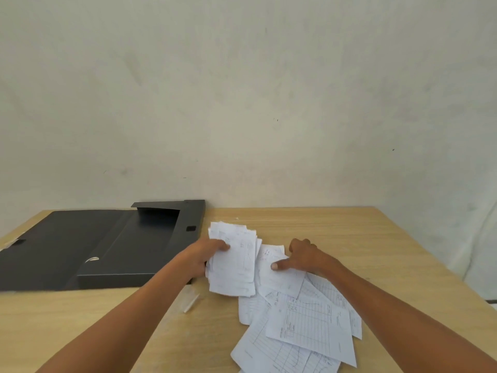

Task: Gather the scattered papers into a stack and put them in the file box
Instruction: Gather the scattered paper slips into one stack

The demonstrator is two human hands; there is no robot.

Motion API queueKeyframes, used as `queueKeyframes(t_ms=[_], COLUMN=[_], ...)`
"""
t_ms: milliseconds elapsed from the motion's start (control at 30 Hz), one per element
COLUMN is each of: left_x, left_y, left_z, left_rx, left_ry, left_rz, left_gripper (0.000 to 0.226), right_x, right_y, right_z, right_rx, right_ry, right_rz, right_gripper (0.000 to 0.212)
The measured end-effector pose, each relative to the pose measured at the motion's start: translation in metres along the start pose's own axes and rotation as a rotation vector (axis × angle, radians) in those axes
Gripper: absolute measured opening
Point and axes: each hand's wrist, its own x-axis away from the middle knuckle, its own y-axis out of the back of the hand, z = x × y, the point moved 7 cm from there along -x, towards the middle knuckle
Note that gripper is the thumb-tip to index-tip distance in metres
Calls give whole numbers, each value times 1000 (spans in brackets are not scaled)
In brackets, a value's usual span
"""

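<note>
My left hand (205, 255) grips a small bundle of white papers (234, 261) by its left edge, raised slightly off the desk. My right hand (302, 258) rests on a loose sheet (281, 281) just right of the bundle, thumb pressing down and fingers curled over the sheet's far edge. More printed forms (309, 327) lie overlapped and scattered toward the near right. The black file box (134, 251) lies open at the left, lid folded flat to the left, with nothing in its tray.
A light wooden desk (376, 251) stands against a pale wall (242, 103). A small clear plastic piece (191, 301) lies on the desk between the box and the papers. The desk's right edge runs diagonally at the far right.
</note>
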Motion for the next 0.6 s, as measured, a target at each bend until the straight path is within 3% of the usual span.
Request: queueKeyframes(t_ms=[100, 133, 233, 267, 433, 600], left_x=[-2, -4, -13, -16, -24, -34], left_y=[-20, -24, -28, -29, -28, -4], left_z=[9, 10, 13, 14, 12, -6], left_rx=[35, 44, 80, 105, 234, 264], left_ry=[57, 59, 54, 50, 6, -179], left_rz=[50, 57, 68, 75, 86, -53], left_gripper=[23, 25, 32, 34, 34, 38], right_x=[-1, -1, -7, -10, -23, -30], right_y=[-8, -9, -10, -9, 4, 30], right_z=[8, 11, 12, 10, 12, 0], right_rx=[-120, -159, -309, -361, -665, -838], right_ry=[23, 31, 37, 32, 97, 125], right_rz=[-41, -54, -99, -113, -173, -313], right_gripper=[90, 88, 44, 39, 24, 31])
